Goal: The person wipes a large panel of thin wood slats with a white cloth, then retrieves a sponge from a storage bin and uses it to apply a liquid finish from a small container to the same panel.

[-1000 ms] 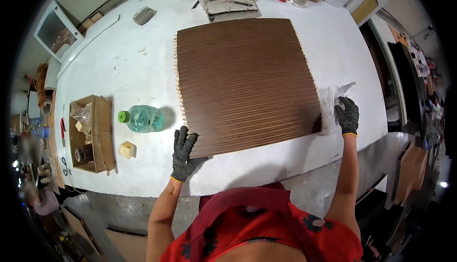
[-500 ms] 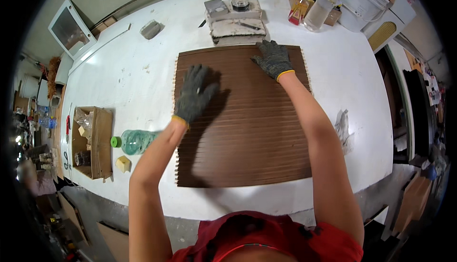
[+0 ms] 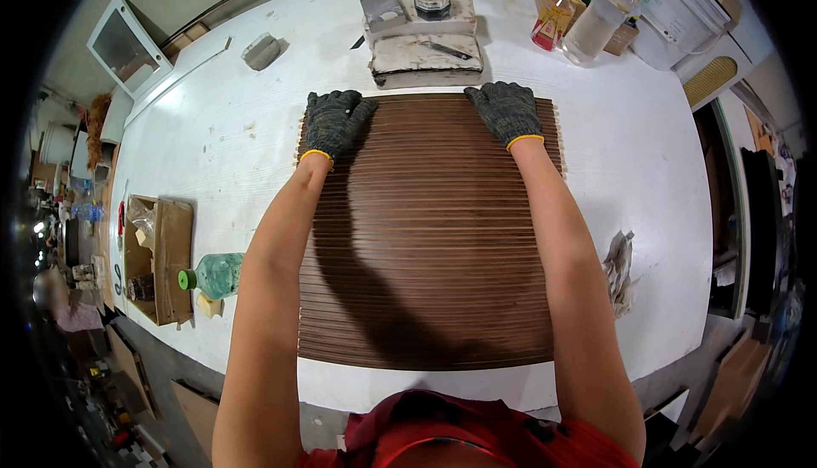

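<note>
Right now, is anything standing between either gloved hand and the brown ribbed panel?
Nothing visible: the left hand and right hand lie over the panel, near its far corners. An off-white block sits beyond its far edge, not between.

Wears dk-grey knit gloves (image 3: 504, 111) w/ yel. cuffs (image 3: 525, 139), red short-slv. top (image 3: 593, 445) & maroon apron (image 3: 408, 407).

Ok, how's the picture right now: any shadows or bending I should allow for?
Head view: a dark shadow curves down the ribbed brown panel, left side to lower middle; head view again: the white table shows fisheye-bowed edges.
</note>
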Tool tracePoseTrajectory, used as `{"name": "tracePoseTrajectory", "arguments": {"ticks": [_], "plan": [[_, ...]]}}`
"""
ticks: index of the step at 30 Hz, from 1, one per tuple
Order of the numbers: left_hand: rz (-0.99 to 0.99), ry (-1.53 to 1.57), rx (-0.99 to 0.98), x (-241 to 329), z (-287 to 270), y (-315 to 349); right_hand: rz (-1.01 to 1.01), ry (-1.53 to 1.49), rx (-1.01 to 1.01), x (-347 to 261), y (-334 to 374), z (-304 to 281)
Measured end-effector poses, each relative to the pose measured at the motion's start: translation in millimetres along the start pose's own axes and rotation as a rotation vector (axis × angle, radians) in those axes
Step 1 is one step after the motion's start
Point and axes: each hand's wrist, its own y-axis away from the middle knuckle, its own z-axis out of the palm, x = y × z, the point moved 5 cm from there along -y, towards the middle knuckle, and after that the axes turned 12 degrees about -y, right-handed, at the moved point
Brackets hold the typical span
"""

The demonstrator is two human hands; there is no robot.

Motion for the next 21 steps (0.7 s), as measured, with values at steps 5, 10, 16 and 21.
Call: {"name": "tracePoseTrajectory", "arguments": {"ticks": [5,10,16,21], "plan": [[0.008,0.002,0.034,6,-5,5,0.051,0.015,-0.02,4,4,-2],[0.038,0.022,0.144,3,-2,20,-0.028,-0.107,0.263,-18,31,-25],[0.201,-0.105,0.084,10,-4,45,-0.059,0.017,-0.005,-43,90,-9],[0.176,-0.179,0.086,6,6,32,-0.085,0.063,-0.007,-42,79,-14]]}}
